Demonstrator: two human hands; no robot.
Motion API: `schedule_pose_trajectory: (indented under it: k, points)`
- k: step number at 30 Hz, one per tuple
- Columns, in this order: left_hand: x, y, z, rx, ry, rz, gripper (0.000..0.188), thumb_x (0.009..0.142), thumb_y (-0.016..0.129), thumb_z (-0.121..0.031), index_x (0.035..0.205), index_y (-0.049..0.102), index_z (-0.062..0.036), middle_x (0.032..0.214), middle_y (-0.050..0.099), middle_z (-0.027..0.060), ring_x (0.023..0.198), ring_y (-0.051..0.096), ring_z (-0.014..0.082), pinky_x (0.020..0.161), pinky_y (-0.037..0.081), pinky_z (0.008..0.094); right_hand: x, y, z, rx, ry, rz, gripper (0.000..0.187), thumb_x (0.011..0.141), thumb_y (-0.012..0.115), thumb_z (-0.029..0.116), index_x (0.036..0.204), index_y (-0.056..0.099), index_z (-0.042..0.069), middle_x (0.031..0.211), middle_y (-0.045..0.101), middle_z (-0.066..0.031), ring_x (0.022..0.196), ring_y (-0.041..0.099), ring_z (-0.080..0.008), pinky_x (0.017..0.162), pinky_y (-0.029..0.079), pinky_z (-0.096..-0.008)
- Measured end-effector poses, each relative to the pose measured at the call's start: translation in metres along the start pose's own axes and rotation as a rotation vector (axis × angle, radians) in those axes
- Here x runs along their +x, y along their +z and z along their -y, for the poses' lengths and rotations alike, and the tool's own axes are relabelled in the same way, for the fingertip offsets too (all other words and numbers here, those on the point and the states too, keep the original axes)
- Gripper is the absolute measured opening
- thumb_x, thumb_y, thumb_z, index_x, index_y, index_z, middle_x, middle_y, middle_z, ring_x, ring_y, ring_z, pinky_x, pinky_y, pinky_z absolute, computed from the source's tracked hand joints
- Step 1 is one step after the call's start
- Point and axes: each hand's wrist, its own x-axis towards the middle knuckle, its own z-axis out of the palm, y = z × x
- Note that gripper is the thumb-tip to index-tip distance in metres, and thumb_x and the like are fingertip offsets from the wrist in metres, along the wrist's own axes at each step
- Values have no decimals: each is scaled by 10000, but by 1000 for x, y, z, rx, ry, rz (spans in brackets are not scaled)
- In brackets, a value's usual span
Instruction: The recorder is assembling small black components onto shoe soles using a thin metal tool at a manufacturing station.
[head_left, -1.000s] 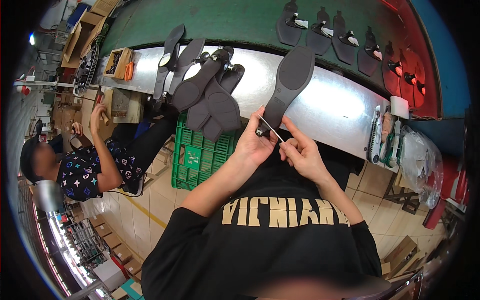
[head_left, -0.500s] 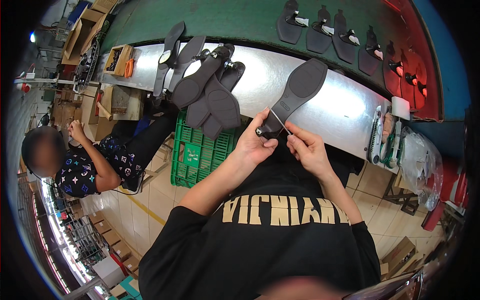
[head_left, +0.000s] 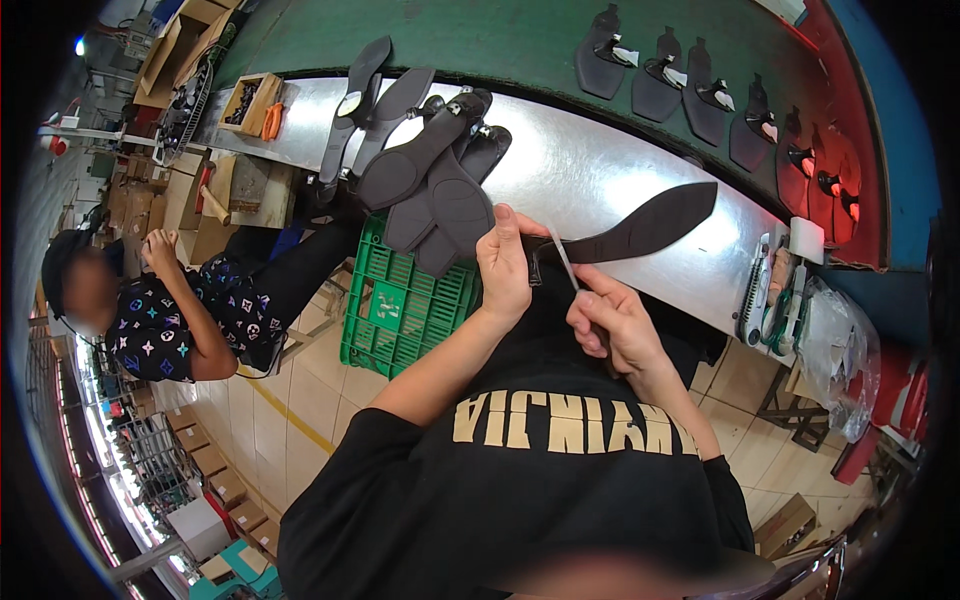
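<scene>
Black sole [head_left: 655,222]: held tilted near the steel bench [head_left: 545,130], narrow end in the left hand [head_left: 505,262], broad end reaching right.
Left hand: closed on the narrow end, thumb toward the bench.
Right hand [head_left: 615,322]: pinching a thin pale tool [head_left: 562,258] that crosses the narrow end in my view; blade or file, I cannot tell from this angle.
Step at the narrow end: I judge it to be tool work on that part.
Next stroke: I'd say it calls for a firm left grip and light right-hand pressure, angled clear of the left thumb.
Pile [head_left: 395,180]: more dark soles, left of the left hand, above the green crate [head_left: 370,335].
</scene>
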Motion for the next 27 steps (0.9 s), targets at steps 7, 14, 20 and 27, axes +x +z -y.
schedule_pose_trajectory:
  k: [7, 14, 20, 27]
  points:
    - [0, -11, -9, 9, 1, 9, 903, 987, 105, -662, 703, 643, 5, 666, 634, 44, 645, 561, 111, 670, 437, 227, -3, 1, -2, -907, -476, -216, 138, 928, 590, 51, 1027, 672, -1, 725, 624, -55, 580, 593, -137, 532, 452, -276]
    - [4, -6, -16, -143, -142, 20, 937, 929, 65, -747, 744, 605, -4, 709, 636, 82, 655, 585, 140, 711, 472, 239, 4, 16, -14, -1141, -828, -263, 93, 853, 629, -26, 943, 635, -5, 770, 634, -139, 644, 631, -286, 572, 492, -340]
    - [18, -4, -16, -838, -798, -15, 623, 894, 455, -713, 912, 600, -108, 751, 599, 9, 680, 583, 138, 502, 419, 248, 3, 21, -12, -1137, -875, -291, 85, 826, 654, -7, 907, 635, 13, 770, 638, -138, 661, 638, -311, 588, 504, -363]
    - [5, 4, -2, -967, -890, -117, 522, 922, 465, -659, 923, 605, -155, 713, 599, 76, 635, 601, 234, 470, 406, 296, 10, 14, -11, -1201, -809, -393, 24, 869, 614, 1, 888, 601, 6, 735, 620, -150, 641, 628, -335, 573, 483, -386]
